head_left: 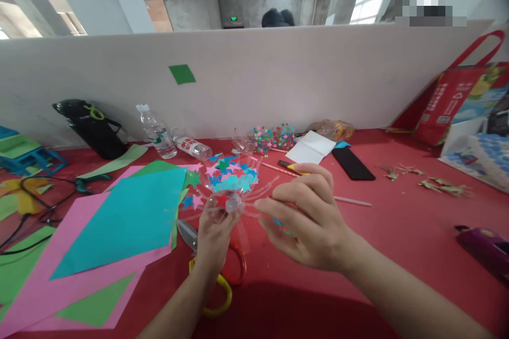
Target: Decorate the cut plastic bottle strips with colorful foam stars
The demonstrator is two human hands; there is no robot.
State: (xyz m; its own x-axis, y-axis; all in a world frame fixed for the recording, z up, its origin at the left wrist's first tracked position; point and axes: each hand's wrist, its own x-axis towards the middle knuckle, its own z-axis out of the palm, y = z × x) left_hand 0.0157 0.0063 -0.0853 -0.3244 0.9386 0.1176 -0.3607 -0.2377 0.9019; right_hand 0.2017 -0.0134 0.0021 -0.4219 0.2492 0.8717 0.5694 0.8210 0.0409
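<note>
My left hand point(212, 235) is closed around the neck of a clear cut plastic bottle piece point(233, 183) that has several coloured paper stars stuck on it. My right hand point(304, 217) hovers just right of it, fingers curled loosely with the fingertips near the clear strips fanning out from the piece; something small and blue-green shows at its fingers. Scissors with yellow and red handles point(222, 280) lie on the red table under my left wrist.
Teal, pink and green paper sheets point(123, 222) cover the left of the red table point(397, 233). Water bottles point(157, 132), a pile of paper stars point(274, 137), a white notebook point(312, 147), a black phone point(353, 164), a red bag point(457, 90) and a black bag point(93, 127) line the white partition.
</note>
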